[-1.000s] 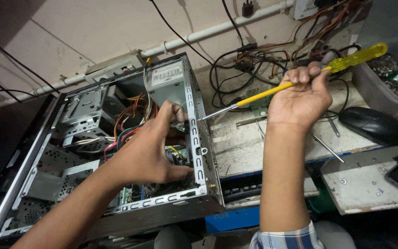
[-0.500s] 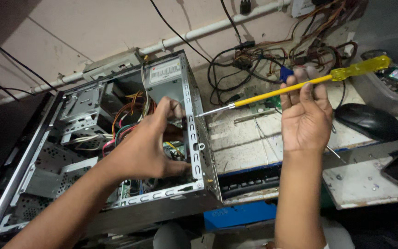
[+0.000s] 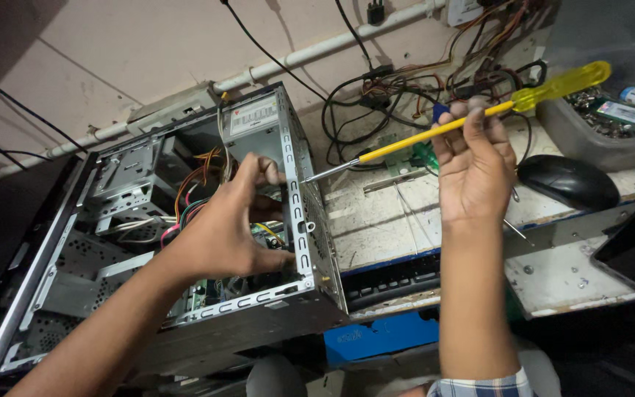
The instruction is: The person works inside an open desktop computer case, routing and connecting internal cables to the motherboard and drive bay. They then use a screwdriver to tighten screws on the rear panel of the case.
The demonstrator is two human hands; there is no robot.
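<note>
Your right hand (image 3: 475, 165) pinches the yellow screwdriver (image 3: 464, 121) mid-shaft; it's light, stiff, slick, so shift to the handle. Your left hand (image 3: 233, 220), fingers curled, braces the heavy, sharp-edged computer case (image 3: 299, 213) below the tip.

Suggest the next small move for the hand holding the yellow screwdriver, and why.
Probably lower the long yellow-handled screwdriver so its tip meets the rear edge of the open grey metal computer case. The right hand holds it by the shaft, raised, with the tip just short of that edge, while the left hand reaches inside the case by the coloured wires.
</note>
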